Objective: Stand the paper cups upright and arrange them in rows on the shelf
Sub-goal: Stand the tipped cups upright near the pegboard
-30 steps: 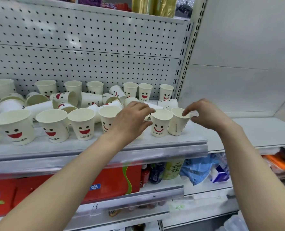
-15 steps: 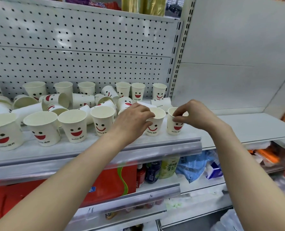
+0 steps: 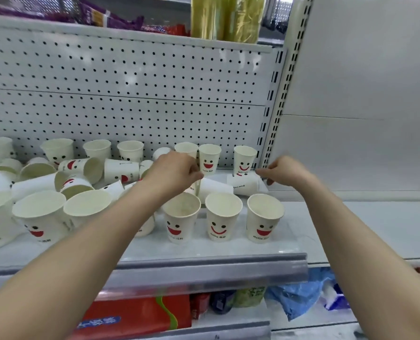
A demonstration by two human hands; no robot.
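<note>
Bright, even overhead store light; wide-angle view, soft in places.
The paper cups (image 3: 223, 217) cast only faint shadows on the shelf (image 3: 228, 249), and its front-edge rail (image 3: 204, 271) carries a pale sheen. The left hand (image 3: 174, 173) and right hand (image 3: 286, 171) are motion-smeared. Cups at the shelf's left edge stretch and blur, and the upright post (image 3: 274, 119) bows. The red box (image 3: 135, 315) beneath sits in shade.

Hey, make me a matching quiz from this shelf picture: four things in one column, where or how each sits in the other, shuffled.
1. rightmost front-row paper cup
2. paper cup nearest the right hand
3. gold rolls
4. red box

A. shelf below the cups
B. lying on its side
C. shelf above the cups
D. upright at the front edge

Pairs: 1-D, 2-B, 3-C, 4-A
</note>
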